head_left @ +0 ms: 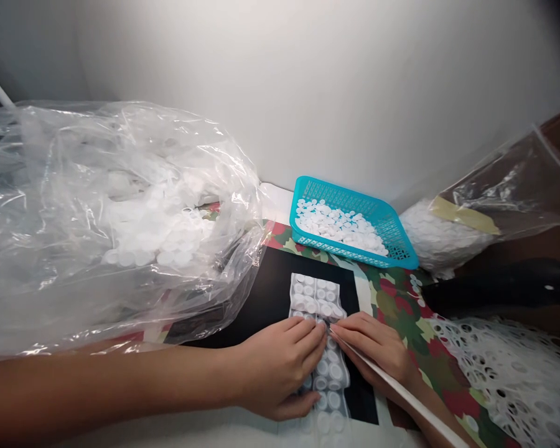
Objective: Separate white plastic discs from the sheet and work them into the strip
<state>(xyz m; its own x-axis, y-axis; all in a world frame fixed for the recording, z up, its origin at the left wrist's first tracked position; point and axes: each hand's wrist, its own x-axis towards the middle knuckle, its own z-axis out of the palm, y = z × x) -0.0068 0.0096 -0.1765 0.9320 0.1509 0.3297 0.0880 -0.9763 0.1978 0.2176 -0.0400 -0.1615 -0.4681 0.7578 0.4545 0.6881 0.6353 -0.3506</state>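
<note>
A white strip of round discs [315, 297] lies on a black mat [270, 292], running towards me. My left hand [280, 367] rests on the strip, its fingers bent and pressed on the discs near the middle. My right hand [378, 348] meets it from the right, fingertips pinched at the same spot on the strip. A thin white rod or cord [401, 395] lies across my right hand.
A teal basket [401, 233] of loose white discs stands behind the mat. A big clear plastic bag [98, 218] of discs fills the left. Another bag [471, 224] lies at the right, and punched white sheet scrap [508, 373] sits at the lower right.
</note>
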